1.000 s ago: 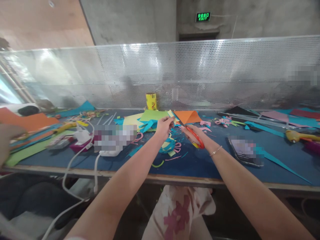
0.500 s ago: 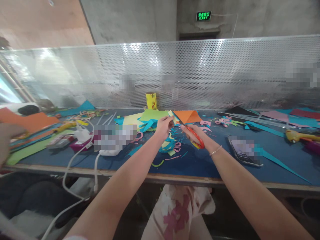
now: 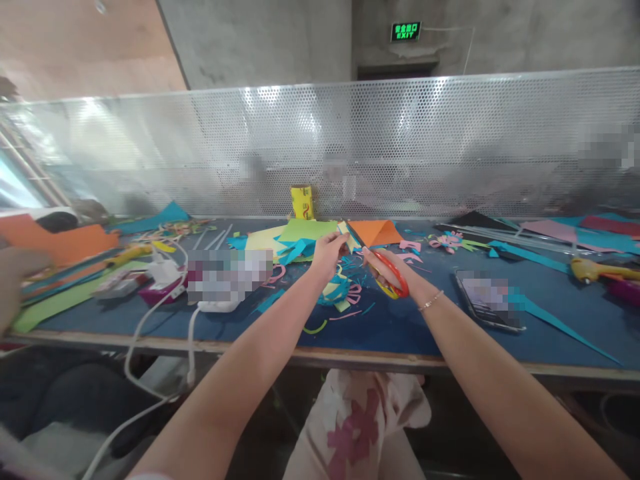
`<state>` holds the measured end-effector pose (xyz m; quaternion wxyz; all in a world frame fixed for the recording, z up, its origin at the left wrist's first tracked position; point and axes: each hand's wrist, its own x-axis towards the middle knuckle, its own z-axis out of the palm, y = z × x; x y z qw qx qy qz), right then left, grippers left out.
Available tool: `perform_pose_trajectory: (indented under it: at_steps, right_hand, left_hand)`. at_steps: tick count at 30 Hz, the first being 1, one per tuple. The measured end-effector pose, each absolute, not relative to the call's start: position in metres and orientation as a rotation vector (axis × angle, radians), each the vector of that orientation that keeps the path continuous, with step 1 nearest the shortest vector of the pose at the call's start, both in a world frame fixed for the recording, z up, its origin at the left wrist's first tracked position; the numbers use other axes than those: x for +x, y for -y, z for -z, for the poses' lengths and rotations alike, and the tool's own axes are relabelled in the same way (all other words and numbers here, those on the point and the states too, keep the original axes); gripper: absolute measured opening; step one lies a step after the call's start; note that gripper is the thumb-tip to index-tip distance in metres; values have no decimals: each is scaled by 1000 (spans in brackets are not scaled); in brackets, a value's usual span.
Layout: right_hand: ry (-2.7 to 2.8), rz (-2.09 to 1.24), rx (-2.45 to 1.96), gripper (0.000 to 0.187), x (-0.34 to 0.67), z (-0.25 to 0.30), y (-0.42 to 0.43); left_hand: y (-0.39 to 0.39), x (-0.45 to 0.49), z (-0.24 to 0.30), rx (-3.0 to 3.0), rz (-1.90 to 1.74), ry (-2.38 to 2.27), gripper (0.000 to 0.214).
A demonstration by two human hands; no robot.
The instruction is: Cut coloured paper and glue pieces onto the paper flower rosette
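My left hand (image 3: pixel 329 255) is closed on a small pale yellow piece of paper (image 3: pixel 343 228), held up above the table. Wrapped round the handles of red-handled scissors (image 3: pixel 397 274) is my right hand (image 3: pixel 384 265). The dark blades point away and to the left, against or close beside the pale paper; whether they touch it I cannot tell. Below my hands lie a blue and pale yellow paper piece (image 3: pixel 334 291) and many thin cut scraps. Behind them rest an orange sheet (image 3: pixel 377 233) and a green sheet (image 3: pixel 307 231).
A phone (image 3: pixel 487 300) lies right of my right arm. Left are a white power strip (image 3: pixel 220 305) with cables and a purple plug block (image 3: pixel 163 291). A yellow glue gun (image 3: pixel 595 271) is at far right. A yellow roll (image 3: pixel 301 202) stands before the perforated metal screen (image 3: pixel 280 147). Another person's blurred arm (image 3: pixel 17 273) is at far left.
The scissors' red handles look spread wider apart than before, with the yellow inside showing more. Both hands stay in nearly the same place.
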<state>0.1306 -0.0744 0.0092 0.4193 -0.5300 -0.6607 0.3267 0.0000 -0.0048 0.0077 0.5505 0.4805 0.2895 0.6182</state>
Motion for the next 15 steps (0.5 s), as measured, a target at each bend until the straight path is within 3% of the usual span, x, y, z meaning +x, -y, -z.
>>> perform_pose_trajectory:
  at_steps: [15]
  right_hand:
    - [1690,-862,-1313,46,130,-11,74]
  left_hand:
    - [9,1,-8,1157,-1466,-653,23]
